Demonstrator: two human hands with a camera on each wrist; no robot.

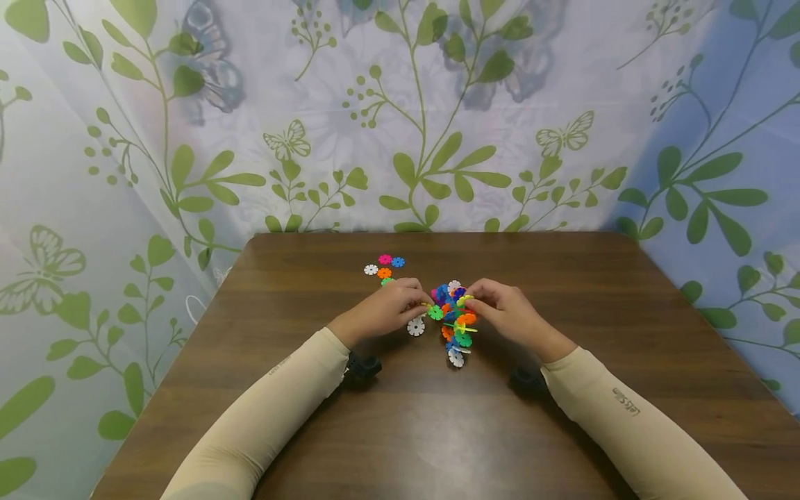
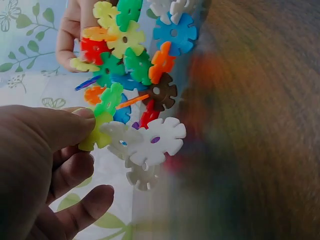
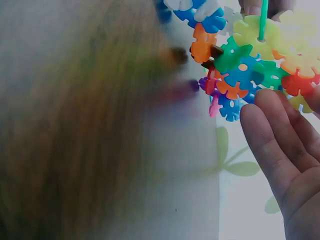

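Observation:
Between the two hands is a cluster of slotted snowflake discs (image 1: 465, 319) in many colours, joined edge to edge. My left hand (image 1: 390, 307) pinches a yellow snowflake disc (image 2: 96, 133) between thumb and finger. That disc meets a light green disc (image 2: 110, 100) at the cluster's side; whether they are locked together I cannot tell. On the other side, my right hand (image 1: 509, 312) holds the cluster by its yellow and red discs, with thumb and fingertips at the edge. In the right wrist view, several of its fingers (image 3: 272, 135) extend below the discs.
Loose snowflake discs lie left of the cluster: pink (image 1: 385, 259), blue (image 1: 398, 262), white (image 1: 371, 269) and orange (image 1: 384, 273). Another white disc (image 1: 415, 327) is close to the left hand. The brown wooden table (image 1: 437, 430) backs onto a leaf-patterned curtain (image 1: 350, 153).

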